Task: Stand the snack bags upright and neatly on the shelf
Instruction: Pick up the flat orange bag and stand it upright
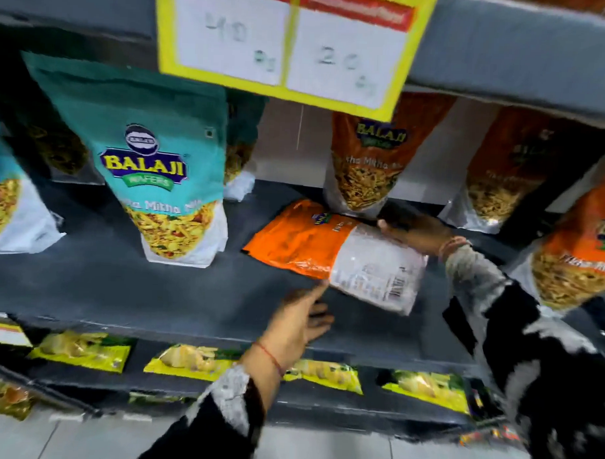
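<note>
An orange and white snack bag (331, 251) lies flat on the dark grey shelf (148, 285), its top pointing left. My right hand (414, 231) rests on its far edge, fingers on the white end. My left hand (299, 320) is just in front of it, fingers spread, the index fingertip touching the bag's near edge. An upright orange bag (365, 169) stands right behind the lying one. A teal bag (159, 162) stands upright to the left.
More orange bags (502, 174) (581, 252) stand at the right, more teal ones (7, 202) at the left. A yellow price sign (287, 43) hangs from the shelf above. Yellow-green packets (84, 350) line the shelf below.
</note>
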